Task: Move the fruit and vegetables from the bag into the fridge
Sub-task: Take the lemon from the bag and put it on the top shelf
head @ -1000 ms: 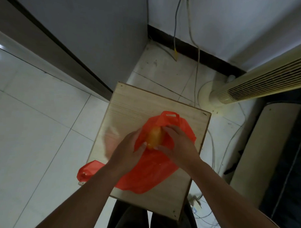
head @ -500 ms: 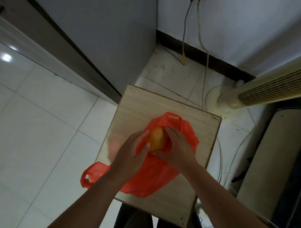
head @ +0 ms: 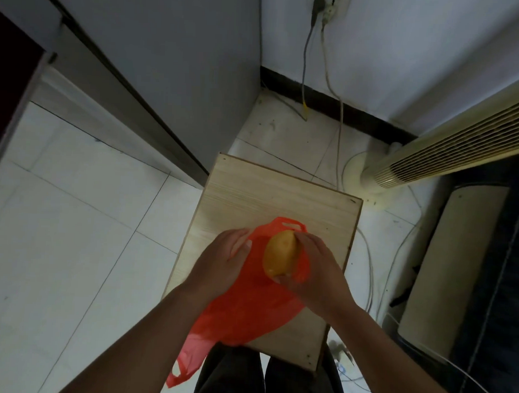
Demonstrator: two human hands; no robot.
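A red plastic bag (head: 242, 310) lies on a small wooden table (head: 282, 194), one handle hanging off the near left edge. A yellow-orange fruit (head: 280, 253) shows above the bag's mouth, gripped from the right side by my right hand (head: 314, 266). My left hand (head: 225, 261) rests on the bag's left edge, thumb pressing the plastic. The grey fridge (head: 174, 61) stands to the upper left with its door shut.
A cream tower fan (head: 448, 147) leans at the right, with cables (head: 340, 117) running from a wall socket down across the floor. A beige panel (head: 444, 261) and dark fabric lie at the far right. White floor tiles (head: 74, 234) spread to the left.
The fruit has come further out of the bag in my right hand. My left hand has shifted left onto the bag's edge. The view has tilted upward.
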